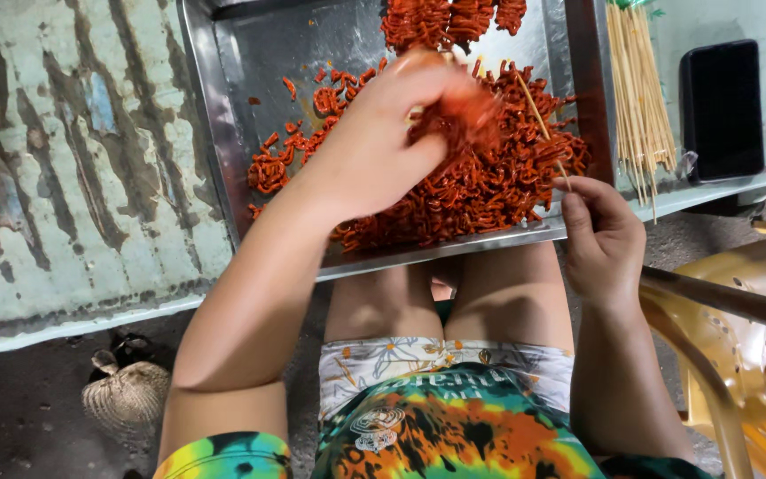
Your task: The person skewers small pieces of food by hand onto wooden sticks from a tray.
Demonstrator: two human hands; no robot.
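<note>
While your left hand [383,142] pinches a clump of red marinated pieces [463,191] over the far steel tray [223,115], your right hand [600,235] pinches a thin skewer [538,115]. Pieces look soft, slippery; grip the skewer low.

Thin wood skewer [538,115] angled over red meat strips [480,191].

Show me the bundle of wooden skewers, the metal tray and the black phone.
Bundle of wooden skewers [638,98], head view, middle of the sticks.
Metal tray [263,62], head view, bare floor.
Black phone [722,108], head view, centre of its face.
</note>
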